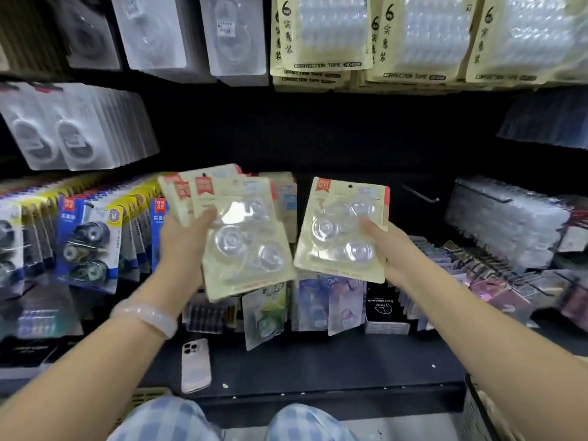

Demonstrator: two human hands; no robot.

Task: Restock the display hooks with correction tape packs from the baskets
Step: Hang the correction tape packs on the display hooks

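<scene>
A: One view only, from the head, looking forward and down over both forearms.

B: How close?

A: Very. The left hand point(183, 241) and right hand point(389, 249) sit mid-frame, arms stretching back to the bottom corners. Wide lens, edges bowing.

B: And past the hands?

A: The display wall faces us: hanging packs point(321, 33) above the hands, a bare hook point(420, 194) just right of the right hand. Below them, the shelf point(318, 370), then knees at the bottom edge.

Top cream packs point(321, 36): "CORRECTION TAPE", big "6", no. NO-6320 approx; black box point(383, 305): "Time", rest blurred.
</scene>
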